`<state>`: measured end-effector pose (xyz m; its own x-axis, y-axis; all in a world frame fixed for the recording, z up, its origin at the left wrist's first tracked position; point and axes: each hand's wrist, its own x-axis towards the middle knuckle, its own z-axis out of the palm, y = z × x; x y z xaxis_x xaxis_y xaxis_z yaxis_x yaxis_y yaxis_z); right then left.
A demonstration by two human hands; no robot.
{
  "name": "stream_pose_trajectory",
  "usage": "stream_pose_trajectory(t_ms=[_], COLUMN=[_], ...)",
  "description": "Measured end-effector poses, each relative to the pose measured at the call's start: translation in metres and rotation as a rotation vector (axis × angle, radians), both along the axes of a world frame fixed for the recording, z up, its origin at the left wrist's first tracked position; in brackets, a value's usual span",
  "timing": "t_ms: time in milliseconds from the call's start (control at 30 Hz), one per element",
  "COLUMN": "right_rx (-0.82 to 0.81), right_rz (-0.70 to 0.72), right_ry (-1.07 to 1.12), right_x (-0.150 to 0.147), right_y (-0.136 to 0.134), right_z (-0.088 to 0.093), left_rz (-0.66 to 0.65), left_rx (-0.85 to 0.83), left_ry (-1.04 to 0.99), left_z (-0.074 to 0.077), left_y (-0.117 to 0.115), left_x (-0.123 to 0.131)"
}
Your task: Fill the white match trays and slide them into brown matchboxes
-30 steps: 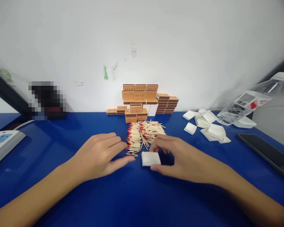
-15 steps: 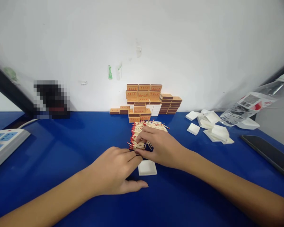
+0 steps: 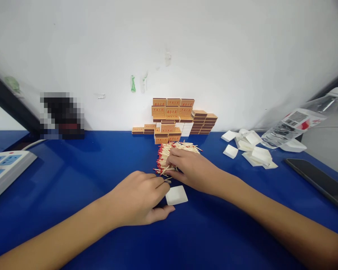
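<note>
A small white inner matchbox tray (image 3: 177, 195) lies on the blue table in front of me. My left hand (image 3: 146, 197) grips its left side, with the thumb along the near edge and the index finger at the far corner. Beyond it is a heap of red-tipped matches (image 3: 162, 155). My right hand (image 3: 187, 167) reaches over the near part of this heap, fingers and thumb closed on a few matches; the palm hides some of the pile. Loose matches (image 3: 168, 180) lie between the heap and the tray.
Stacked orange matchboxes (image 3: 172, 111) stand against the wall behind the matches. White empty trays (image 3: 253, 148) are piled to the right, beside a tilted plastic bottle (image 3: 293, 123) and a phone (image 3: 315, 180). A power strip (image 3: 11, 172) sits at the left edge.
My left thumb has moved up to the tray, which is now slightly turned. My right hand has moved away from my left fingertips and a little up and right, into the matches.
</note>
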<state>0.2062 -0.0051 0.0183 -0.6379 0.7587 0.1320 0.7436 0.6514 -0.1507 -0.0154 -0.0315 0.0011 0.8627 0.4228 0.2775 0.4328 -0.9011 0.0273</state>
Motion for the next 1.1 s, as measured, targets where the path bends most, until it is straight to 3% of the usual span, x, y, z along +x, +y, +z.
stream_pose_trajectory(t_ms=[400, 567, 800, 1100], right_rx=[0.025, 0.030, 0.034, 0.142], right_rz=[-0.006, -0.050, -0.006, 0.078], right_ry=[0.076, 0.088, 0.087, -0.101], right_x=[0.036, 0.042, 0.040, 0.023], right_y=[0.004, -0.001, -0.017, -0.029], right_z=[-0.007, 0.003, 0.015, 0.001], left_rz=[0.062, 0.113, 0.202, 0.235], left_rx=[-0.060, -0.043, -0.067, -0.113], left_ry=[-0.051, -0.058, -0.064, -0.061], left_z=[-0.002, 0.001, 0.002, 0.004], left_y=[0.008, 0.010, 0.012, 0.012], left_x=[-0.007, -0.007, -0.005, -0.004])
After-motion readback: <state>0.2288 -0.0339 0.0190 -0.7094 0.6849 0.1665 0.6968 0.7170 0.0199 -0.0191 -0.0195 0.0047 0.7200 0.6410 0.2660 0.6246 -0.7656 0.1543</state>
